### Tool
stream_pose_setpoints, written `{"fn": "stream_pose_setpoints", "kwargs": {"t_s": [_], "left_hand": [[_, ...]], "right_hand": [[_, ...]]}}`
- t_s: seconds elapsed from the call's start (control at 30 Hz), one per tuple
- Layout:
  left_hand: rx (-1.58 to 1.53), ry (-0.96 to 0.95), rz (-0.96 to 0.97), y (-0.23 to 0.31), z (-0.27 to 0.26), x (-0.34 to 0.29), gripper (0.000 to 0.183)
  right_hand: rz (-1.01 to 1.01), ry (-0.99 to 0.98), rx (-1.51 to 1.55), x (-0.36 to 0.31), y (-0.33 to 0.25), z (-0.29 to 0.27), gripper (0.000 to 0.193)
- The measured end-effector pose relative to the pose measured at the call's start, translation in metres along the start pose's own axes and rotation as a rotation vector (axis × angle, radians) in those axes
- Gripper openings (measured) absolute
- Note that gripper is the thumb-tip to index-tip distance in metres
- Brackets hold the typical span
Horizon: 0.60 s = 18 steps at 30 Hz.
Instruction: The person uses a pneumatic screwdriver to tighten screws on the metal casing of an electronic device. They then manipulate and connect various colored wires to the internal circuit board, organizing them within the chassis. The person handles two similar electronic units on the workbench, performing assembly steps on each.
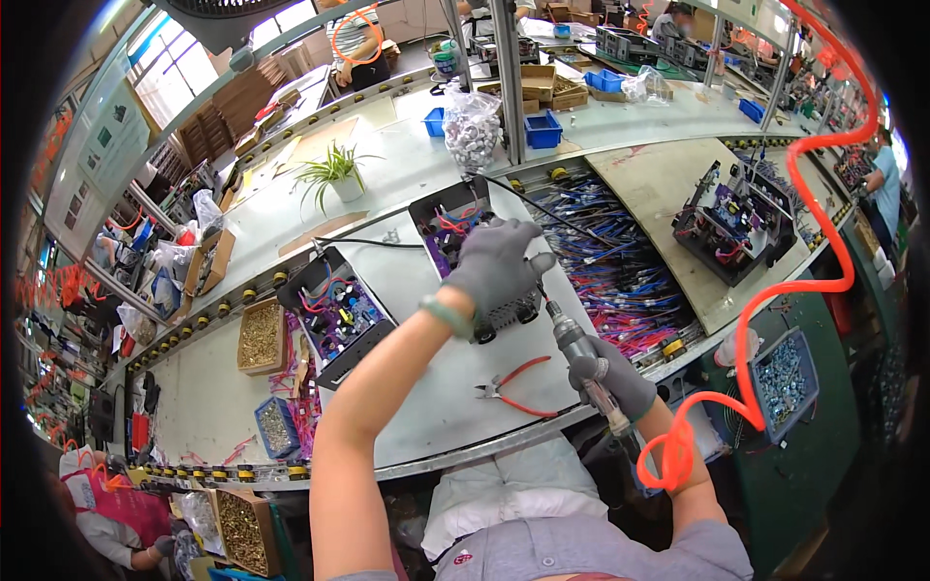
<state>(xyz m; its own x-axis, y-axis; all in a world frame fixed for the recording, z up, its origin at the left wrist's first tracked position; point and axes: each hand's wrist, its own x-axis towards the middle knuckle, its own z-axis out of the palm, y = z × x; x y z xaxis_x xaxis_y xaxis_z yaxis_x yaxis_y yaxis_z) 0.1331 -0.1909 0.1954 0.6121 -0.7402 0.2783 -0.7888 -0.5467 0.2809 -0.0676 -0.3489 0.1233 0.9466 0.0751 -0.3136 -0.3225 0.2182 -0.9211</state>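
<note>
My right hand (pixel 625 382), in a grey glove, is wrapped round a power screwdriver (pixel 573 337) with a silver body. Its bit points up and away, ending close to my left fingertips at the open electronic unit (pixel 448 232). My left hand (pixel 496 261), gloved too, lies over that unit with its fingers bent together; whatever they pinch is hidden. Inside the black casing show a purple circuit board and red wires. Red-handled cutting pliers (pixel 518 387) rest on the table, nearer me. To the left sits a second open unit (pixel 339 310) with a similar board.
An orange coiled hose (pixel 751 339) loops down at the right, beside my right forearm. Bundled wires (pixel 620 252) fill a trough right of the work. Another unit (pixel 738 218) stands beyond it. Boxes of small parts (pixel 262 337) and a blue bin (pixel 277 429) sit left.
</note>
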Motion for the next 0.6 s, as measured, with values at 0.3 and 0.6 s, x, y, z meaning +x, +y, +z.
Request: {"fn": "stream_pose_setpoints", "kwargs": {"t_s": [0.3,0.6], "left_hand": [[0.104,-0.772,-0.075,-0.014,0.014,0.058,0.061],[0.035,-0.734,-0.111,-0.016,0.019,0.055,0.062]], "right_hand": [[0.014,0.005,-0.052,0.010,0.002,-0.003,0.051],[0.018,0.016,-0.114,0.017,0.010,-0.011,0.054]]}}
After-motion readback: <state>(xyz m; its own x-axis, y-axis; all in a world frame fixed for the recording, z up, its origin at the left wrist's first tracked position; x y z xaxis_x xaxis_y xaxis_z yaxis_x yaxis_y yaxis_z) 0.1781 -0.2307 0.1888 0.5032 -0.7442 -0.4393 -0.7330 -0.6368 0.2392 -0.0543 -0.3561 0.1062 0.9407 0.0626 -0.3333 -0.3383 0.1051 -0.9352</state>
